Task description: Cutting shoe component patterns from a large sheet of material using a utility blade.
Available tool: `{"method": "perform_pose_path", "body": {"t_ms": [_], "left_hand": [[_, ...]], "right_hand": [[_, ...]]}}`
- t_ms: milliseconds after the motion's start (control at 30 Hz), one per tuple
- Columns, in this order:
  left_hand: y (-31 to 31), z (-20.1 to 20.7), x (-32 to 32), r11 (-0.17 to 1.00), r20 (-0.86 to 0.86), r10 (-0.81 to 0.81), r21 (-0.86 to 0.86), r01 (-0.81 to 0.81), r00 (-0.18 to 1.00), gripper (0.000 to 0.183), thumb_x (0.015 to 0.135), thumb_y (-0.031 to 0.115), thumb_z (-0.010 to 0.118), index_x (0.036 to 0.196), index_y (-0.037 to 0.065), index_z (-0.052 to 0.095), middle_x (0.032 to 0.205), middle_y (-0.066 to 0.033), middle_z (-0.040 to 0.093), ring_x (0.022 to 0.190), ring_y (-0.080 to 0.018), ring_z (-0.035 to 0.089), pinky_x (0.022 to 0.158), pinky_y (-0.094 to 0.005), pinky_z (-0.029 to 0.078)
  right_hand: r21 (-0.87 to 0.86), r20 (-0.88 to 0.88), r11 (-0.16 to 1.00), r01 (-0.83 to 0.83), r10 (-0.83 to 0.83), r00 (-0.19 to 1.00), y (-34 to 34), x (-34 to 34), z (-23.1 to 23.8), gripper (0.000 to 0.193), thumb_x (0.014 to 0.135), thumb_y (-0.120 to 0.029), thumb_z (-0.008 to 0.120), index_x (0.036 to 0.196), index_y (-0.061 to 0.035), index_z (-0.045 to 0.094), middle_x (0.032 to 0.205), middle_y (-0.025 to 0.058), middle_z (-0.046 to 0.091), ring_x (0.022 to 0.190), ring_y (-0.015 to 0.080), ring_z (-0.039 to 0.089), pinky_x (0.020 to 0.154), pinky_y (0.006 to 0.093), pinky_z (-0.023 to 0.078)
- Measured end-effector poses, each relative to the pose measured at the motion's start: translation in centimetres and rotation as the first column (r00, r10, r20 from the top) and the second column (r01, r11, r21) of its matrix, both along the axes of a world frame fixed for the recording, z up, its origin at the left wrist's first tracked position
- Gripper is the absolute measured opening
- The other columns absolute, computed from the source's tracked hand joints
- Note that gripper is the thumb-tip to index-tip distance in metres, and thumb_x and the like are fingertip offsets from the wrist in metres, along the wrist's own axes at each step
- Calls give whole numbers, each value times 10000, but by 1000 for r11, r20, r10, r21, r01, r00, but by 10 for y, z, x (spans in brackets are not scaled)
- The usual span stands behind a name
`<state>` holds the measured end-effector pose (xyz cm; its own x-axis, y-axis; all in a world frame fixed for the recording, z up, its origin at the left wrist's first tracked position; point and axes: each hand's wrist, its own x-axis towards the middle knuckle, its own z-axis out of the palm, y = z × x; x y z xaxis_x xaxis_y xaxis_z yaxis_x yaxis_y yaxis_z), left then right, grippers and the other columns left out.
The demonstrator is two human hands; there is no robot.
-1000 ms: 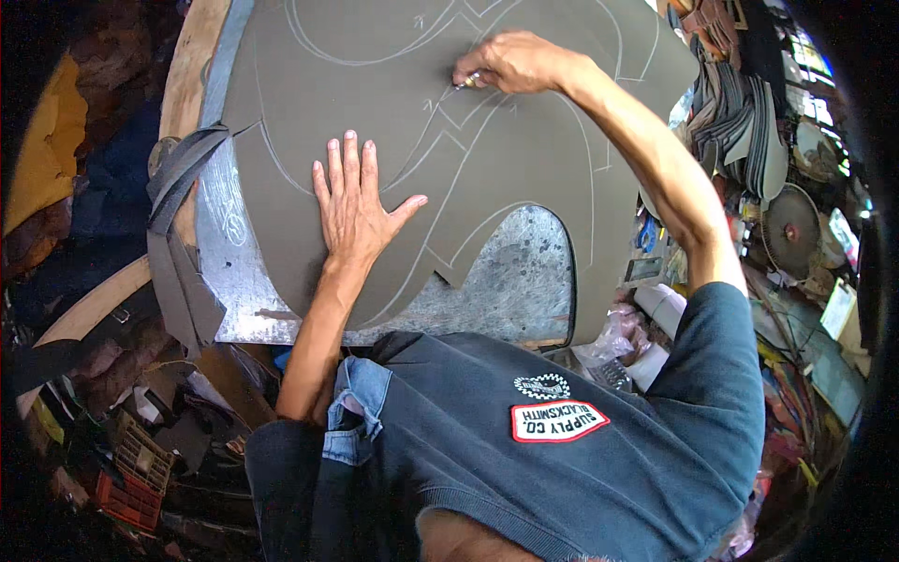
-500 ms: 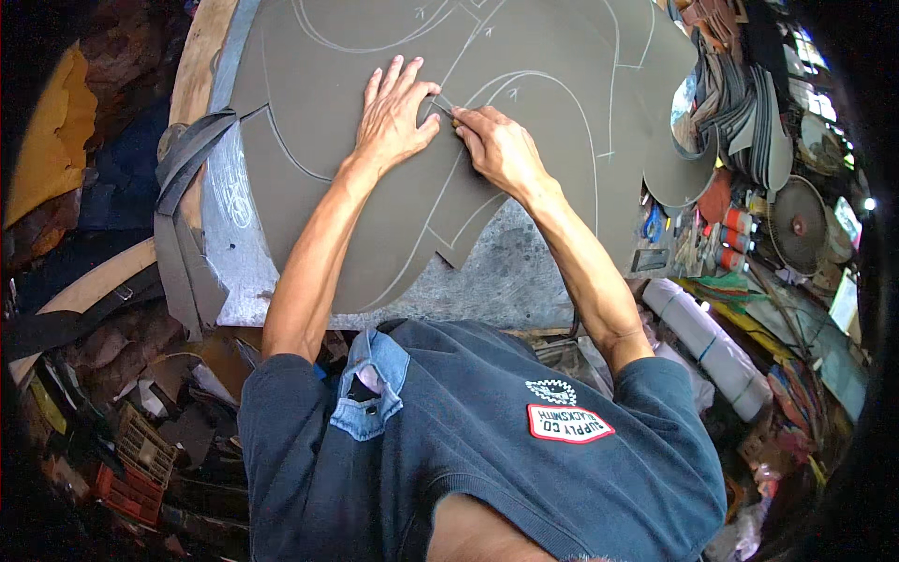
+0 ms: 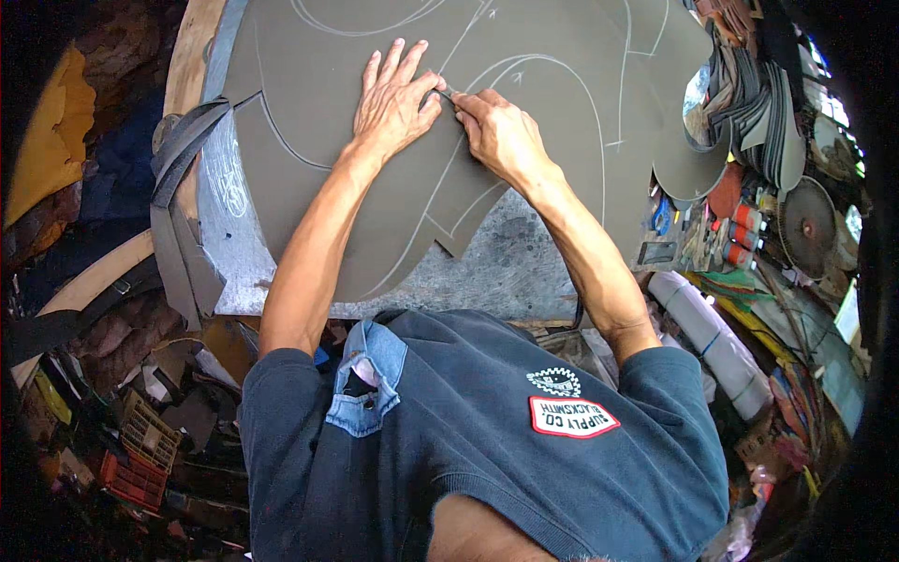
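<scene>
A large dark grey-brown sheet (image 3: 328, 234), probably leather, lies flat and is marked with pale curved pattern lines. My left hand (image 3: 398, 108) presses on it with the fingers spread, thumb and forefinger beside the tip of a slim knife (image 3: 449, 97). Closed around that knife, my right hand (image 3: 503, 136) rests on the sheet just to the right. The blade shows only as a short dark sliver between the two hands; my fingers hide most of the handle. A cut notch shows in the sheet's near edge.
Under the sheet is a grey metal-topped table (image 3: 506, 258). Grey strips (image 3: 183, 225) hang over its left corner. At the right stand cut grey pieces (image 3: 763, 131), blue-handled scissors (image 3: 661, 215), red-labelled bottles (image 3: 744, 234) and a fan (image 3: 807, 228). A white roll (image 3: 712, 342) lies below.
The sheet and table appear slightly higher and shifted in view. My left forefinger and thumb have drawn closer to the knife tip, and my right hand keeps its grip.
</scene>
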<state>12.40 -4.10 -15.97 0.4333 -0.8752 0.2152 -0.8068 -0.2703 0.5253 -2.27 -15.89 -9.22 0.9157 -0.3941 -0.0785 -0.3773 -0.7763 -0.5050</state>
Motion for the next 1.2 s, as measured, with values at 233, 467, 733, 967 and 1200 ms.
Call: {"method": "perform_pose_path", "body": {"t_ms": [233, 467, 733, 967, 1200], "left_hand": [[0, -1, -3, 1000, 26, 20, 2, -21, 999, 168, 850, 241, 642, 1000, 174, 675, 1515, -106, 400, 1437, -365, 294, 1178, -549, 173], [-1, -5, -1, 1000, 25, 10, -7, -10, 1000, 183, 844, 245, 627, 1006, 177, 679, 1519, -110, 402, 1444, -367, 284, 1180, -552, 163], [-2, -2, 3, 999, 20, -16, -31, 16, 1000, 185, 847, 240, 617, 1007, 170, 678, 1511, -157, 399, 1440, -388, 277, 1172, -571, 161], [-10, -3, 8, 945, -19, -322, -66, 320, 947, 276, 874, 215, 601, 1140, 188, 670, 1509, -170, 376, 1436, -410, 268, 1165, -597, 157], [-37, -9, 8, 732, 7, -676, -109, 673, 737, 263, 841, 156, 604, 1091, 177, 685, 1487, -154, 420, 1432, -395, 285, 1169, -586, 174]], "right_hand": [[41, -107, 997, 62, -57, 993, 2, -36, 12, 245, 919, -160, 575, 1127, -90, 685, 997, 170, 663, 868, 400, 664, 769, 485, 542], [29, -84, 993, 117, -114, 990, 6, -54, 15, 242, 909, -155, 580, 1115, -85, 686, 1001, 156, 673, 898, 378, 665, 779, 471, 544], [35, -73, 981, 190, -187, 980, 11, -54, 16, 236, 881, -154, 573, 1071, -74, 687, 1052, 149, 689, 967, 373, 658, 835, 467, 532], [16, -140, 937, 349, -343, 929, 34, -42, 17, 263, 877, -181, 577, 1080, -52, 685, 1042, 206, 686, 985, 402, 652, 863, 481, 521], [188, -160, 628, 755, -739, 655, 93, -3, 8, 289, 868, -211, 611, 1058, -5, 681, 1027, 277, 672, 1035, 441, 630, 912, 493, 499]]}}
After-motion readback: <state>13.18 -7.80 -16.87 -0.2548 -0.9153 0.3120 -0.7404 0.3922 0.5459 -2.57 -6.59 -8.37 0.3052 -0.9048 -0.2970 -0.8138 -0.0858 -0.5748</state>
